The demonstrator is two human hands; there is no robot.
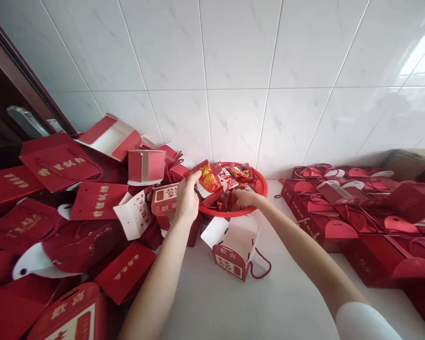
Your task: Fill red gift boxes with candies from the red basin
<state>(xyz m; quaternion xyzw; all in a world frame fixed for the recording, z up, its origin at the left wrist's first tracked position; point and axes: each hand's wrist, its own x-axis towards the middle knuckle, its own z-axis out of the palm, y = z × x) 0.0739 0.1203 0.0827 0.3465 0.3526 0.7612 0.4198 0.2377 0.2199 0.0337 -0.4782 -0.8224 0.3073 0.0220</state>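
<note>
- Step in hand, as I judge it: gathering red-and-gold snack sachets (230, 182) from the round red plastic basket (263, 182), just beyond the open gift box (230, 264), at its 12 o'clock.
- The left hand (187, 199), at 11 o'clock from that box, pinches at least one foil sachet (207, 177) between thumb and fingers, over the basket's near-left rim.
- The right hand (243, 199) reaches into the basket at 12 o'clock; its fingertips are buried among sachets, so I cannot tell whether they grip one.
- Lifting another out would call for a right-hand pinch on a single sachet while the left keeps its hold.
- The open box has its white flap out toward 10 o'clock and a cord handle (265, 271) at 4; its front seems to read 歡喜.
- An arched-top box (69, 307) at 8 o'clock carries the same characters.
- Gold lettering on a red box (99, 202) at 10 looks like 前程似锦; sachet print is too small to read.
</note>
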